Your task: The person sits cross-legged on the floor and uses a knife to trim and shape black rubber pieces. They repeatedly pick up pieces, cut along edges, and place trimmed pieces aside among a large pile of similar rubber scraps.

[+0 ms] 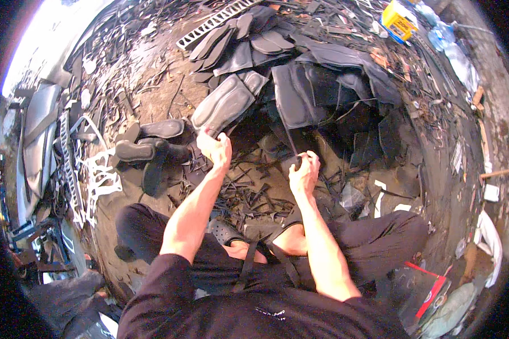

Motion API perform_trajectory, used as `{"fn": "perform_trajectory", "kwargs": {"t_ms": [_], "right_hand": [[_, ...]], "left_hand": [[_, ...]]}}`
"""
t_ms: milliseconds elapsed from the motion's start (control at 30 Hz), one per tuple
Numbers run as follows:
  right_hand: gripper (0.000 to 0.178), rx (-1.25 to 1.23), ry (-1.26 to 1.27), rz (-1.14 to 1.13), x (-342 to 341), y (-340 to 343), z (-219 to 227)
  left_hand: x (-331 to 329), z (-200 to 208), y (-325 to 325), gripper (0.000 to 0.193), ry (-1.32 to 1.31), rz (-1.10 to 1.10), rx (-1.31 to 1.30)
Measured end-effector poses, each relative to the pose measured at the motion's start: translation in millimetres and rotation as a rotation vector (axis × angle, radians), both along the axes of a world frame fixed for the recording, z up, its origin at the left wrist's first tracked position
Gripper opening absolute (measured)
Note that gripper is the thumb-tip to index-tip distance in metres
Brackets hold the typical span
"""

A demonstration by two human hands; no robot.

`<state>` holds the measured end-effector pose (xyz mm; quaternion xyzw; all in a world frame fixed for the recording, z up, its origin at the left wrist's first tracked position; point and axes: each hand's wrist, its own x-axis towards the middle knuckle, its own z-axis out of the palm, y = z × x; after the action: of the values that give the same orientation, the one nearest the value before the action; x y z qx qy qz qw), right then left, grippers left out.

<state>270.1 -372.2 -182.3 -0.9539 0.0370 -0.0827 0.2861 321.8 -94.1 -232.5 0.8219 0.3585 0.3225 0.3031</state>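
My left hand [214, 148] grips the near end of a long dark rubber sole-shaped piece [223, 104] that lies tilted away from me on the dirt. My right hand [304, 171] is closed around the handle of a thin knife [291, 144] whose blade points up toward a large black rubber sheet [300, 93]. The two hands are about a hand's width apart. I sit on the ground with my dark-trousered legs spread below them.
A heap of cut black sole shapes [249, 39] lies at the back. More soles [147, 144] rest at the left beside white cut-out scraps [99, 175]. A yellow box [398, 20] and plastic bottles [444, 39] stand far right. Rubber offcuts litter the ground.
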Motion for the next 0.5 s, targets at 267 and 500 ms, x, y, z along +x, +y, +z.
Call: {"fn": "perform_trajectory", "kwargs": {"t_ms": [267,500], "right_hand": [[0.050,-0.153,0.171,0.127,17,-56,-54],[0.032,0.676,0.429,0.138,-44,54,37]], "left_hand": [[-59,43,-85,0.032,-0.209,0.108,-0.964],[-110,78,-75,0.044,0.173,-0.080,-1.291]]}}
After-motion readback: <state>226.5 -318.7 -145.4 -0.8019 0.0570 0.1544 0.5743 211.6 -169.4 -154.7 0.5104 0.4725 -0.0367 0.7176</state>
